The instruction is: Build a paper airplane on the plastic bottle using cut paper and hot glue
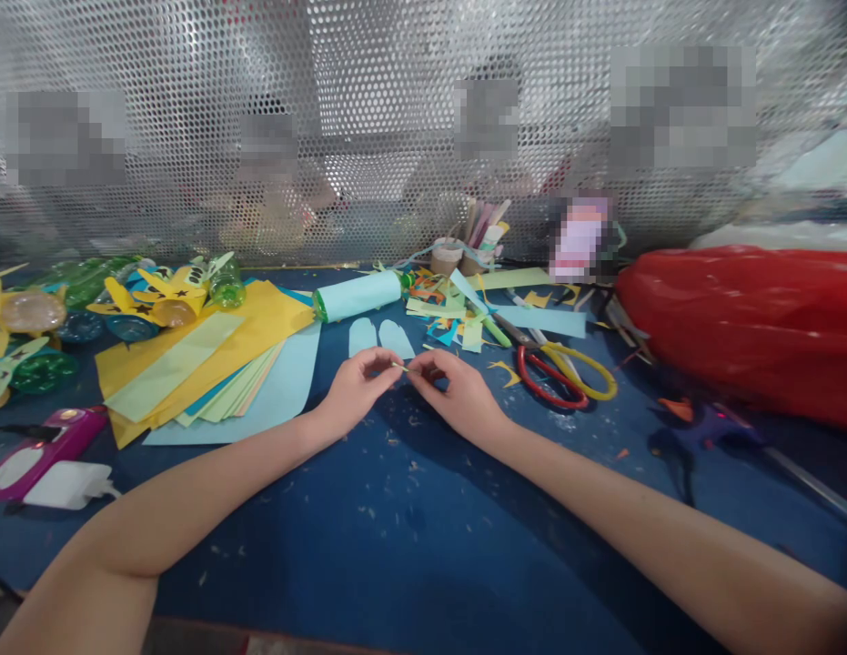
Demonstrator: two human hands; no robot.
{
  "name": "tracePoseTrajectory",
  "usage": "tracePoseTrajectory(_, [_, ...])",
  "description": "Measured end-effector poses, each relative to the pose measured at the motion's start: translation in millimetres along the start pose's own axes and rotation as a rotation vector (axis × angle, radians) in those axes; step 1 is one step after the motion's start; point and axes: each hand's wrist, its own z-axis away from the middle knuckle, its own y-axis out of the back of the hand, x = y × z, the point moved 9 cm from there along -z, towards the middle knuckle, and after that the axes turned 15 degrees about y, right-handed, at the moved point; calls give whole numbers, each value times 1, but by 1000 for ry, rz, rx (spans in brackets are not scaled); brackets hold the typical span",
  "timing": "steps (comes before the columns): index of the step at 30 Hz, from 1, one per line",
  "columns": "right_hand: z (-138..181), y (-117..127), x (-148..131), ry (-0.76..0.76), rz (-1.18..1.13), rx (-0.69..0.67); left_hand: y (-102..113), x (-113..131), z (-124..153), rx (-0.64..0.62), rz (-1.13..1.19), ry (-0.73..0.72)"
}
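Observation:
Over the middle of the blue table, my left hand [355, 387] and my right hand [460, 391] meet at the fingertips. Between them they pinch a tiny, thin pale-yellow strip [399, 367], likely paper; its exact shape is too small to make out. Just beyond my fingers lie two light-blue paper pieces with rounded tops [396, 337]. Behind those, a green bottle wrapped in light-blue paper [360, 297] rests on its side. Scissors with red [542, 387] and yellow handles [604, 377] lie to the right of my right hand.
Coloured paper sheets [273, 309] and bottle crafts [170, 296] lie left, near a magenta power strip [55, 446]. Paper scraps [440, 309] and cups of sticks [447, 257] sit behind. A purple glue gun [720, 428] and red bag [751, 327] are right. Perforated silver sheeting [375, 91] stands behind.

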Motion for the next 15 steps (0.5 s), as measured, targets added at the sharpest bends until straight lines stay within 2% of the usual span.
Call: tracePoseTrajectory(15, [2, 2, 8, -8, -21, 56, 6, -5, -4, 59, 81, 7])
